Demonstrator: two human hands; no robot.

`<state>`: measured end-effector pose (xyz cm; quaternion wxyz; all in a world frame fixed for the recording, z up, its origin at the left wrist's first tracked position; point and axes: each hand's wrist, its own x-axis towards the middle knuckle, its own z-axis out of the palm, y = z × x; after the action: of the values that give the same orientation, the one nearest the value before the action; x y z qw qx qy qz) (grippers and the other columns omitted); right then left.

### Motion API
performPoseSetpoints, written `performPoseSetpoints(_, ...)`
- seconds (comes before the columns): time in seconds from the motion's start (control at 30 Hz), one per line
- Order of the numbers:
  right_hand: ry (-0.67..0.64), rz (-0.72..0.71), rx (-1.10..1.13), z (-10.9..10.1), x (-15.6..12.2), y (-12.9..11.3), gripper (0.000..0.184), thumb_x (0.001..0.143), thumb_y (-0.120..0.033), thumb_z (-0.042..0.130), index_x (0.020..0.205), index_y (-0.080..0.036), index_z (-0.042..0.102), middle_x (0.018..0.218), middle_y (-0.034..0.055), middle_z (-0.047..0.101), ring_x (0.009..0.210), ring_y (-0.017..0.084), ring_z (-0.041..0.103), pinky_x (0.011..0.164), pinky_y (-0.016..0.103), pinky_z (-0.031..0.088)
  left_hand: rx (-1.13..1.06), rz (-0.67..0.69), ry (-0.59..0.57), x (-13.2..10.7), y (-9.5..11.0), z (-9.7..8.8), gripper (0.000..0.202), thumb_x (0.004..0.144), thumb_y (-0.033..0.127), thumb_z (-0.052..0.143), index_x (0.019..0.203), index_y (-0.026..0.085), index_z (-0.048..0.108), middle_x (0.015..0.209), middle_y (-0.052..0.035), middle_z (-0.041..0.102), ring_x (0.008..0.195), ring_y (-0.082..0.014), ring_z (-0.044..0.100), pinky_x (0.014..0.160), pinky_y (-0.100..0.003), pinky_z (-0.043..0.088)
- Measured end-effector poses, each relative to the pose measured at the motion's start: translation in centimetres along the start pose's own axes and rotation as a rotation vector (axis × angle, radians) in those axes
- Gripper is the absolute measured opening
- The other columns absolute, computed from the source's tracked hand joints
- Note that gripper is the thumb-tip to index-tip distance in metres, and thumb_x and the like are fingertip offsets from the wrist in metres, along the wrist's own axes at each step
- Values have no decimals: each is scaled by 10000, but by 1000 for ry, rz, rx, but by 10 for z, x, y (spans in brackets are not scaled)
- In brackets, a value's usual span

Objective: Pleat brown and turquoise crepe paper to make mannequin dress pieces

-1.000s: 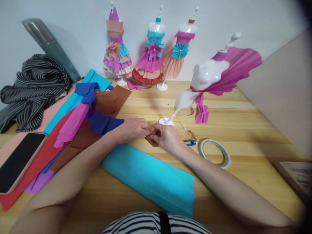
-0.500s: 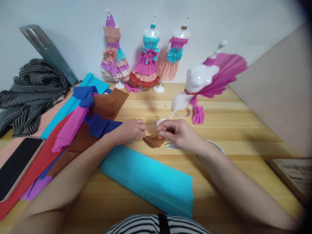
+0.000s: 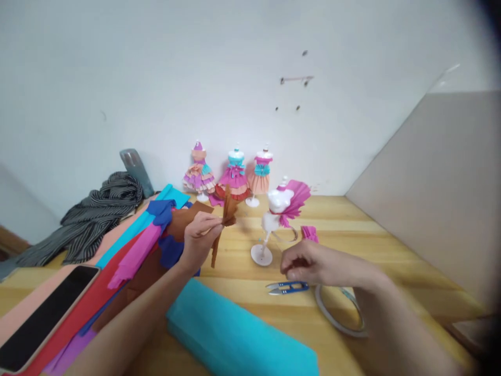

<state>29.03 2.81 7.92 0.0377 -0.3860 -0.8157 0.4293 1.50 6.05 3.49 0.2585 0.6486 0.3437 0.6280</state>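
My left hand point(image 3: 200, 239) is closed, pinching a pleated piece of brown crepe paper point(image 3: 229, 207) that fans upward from its fingertips. A narrow brown strip hangs below it. My right hand point(image 3: 307, 261) hovers over the table with its fingers curled together; whatever it may hold is too small to make out. Just below it lie blue thread snips point(image 3: 288, 288), blades to the left. Between the hands and farther back stands a small white mannequin point(image 3: 270, 222) on a round base, with a pleated magenta paper piece point(image 3: 296, 199) on its back.
Dressed mannequins point(image 3: 234, 180) stand along the wall. Crepe paper sheets point(image 3: 129, 256) and a phone point(image 3: 49, 316) lie at left, near striped cloth point(image 3: 104, 222) and a bottle point(image 3: 136, 169). A turquoise sheet point(image 3: 238, 331) lies in front; a tape roll point(image 3: 340, 329) sits at right.
My left hand has lifted the brown pleated paper off the table, turning it upright. My right hand has moved away to the right. The camera view has tilted up.
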Motion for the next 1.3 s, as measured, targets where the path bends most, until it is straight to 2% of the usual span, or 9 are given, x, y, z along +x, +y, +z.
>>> performPoseSetpoints(0.1,59,40,51,-1,6,7,74,722,-186,554,673,-147,594,621,-20,493,573,99,412,527,222,312,-39,-55,123,10,8,15,106,772,193,648,785,199,753,784,-42,675,784,-177,609,750,-319,496)
performPoseSetpoints(0.23,194,92,58,-4,9,19,133,716,-230,541,602,-161,547,554,-28,461,525,112,450,503,233,335,-98,-77,197,21,17,40,93,741,183,663,765,197,752,791,-34,664,799,-166,614,764,-300,498)
performPoseSetpoints(0.4,518,185,84,-12,14,40,120,659,-217,561,550,-171,539,498,-15,496,472,126,471,471,246,323,-144,-59,245,14,23,69,66,748,210,674,733,187,734,815,-28,603,799,-144,582,697,-246,480)
performPoseSetpoints(0.57,844,96,186,-13,37,55,83,660,-220,531,690,-179,596,596,5,581,566,139,508,544,254,358,-155,-55,246,-2,18,90,108,782,204,646,698,173,706,757,-14,539,738,-126,547,643,-225,464)
performPoseSetpoints(0.67,881,-8,292,-9,50,60,183,631,-236,551,787,-175,625,664,15,623,579,137,511,537,249,375,-144,-43,215,-11,14,98,91,775,192,654,710,175,714,759,-15,542,737,-130,550,648,-229,464)
performPoseSetpoints(0.87,904,-173,475,-3,59,62,177,614,-280,649,759,-178,648,706,23,657,612,145,526,530,248,394,-106,9,169,-10,16,101,94,778,178,653,755,201,741,766,-25,586,773,-154,556,694,-263,461)
performPoseSetpoints(1.03,928,-264,595,-2,56,49,165,627,-251,705,784,-200,692,785,28,703,761,190,592,717,310,466,-87,15,182,-5,18,103,111,803,184,639,798,208,747,765,-27,594,780,-163,558,693,-275,459)
performPoseSetpoints(1.13,944,-298,675,1,56,41,149,656,-273,710,792,-210,709,828,31,722,824,208,614,831,348,458,-74,18,162,-5,16,103,116,804,185,640,810,218,751,767,-32,597,783,-174,548,706,-296,451)
performPoseSetpoints(1.3,976,-325,827,4,55,39,170,694,-294,688,843,-219,720,871,38,734,871,221,630,876,367,444,-55,8,99,-3,13,100,123,793,177,648,804,228,759,763,-35,596,798,-187,521,729,-309,421)
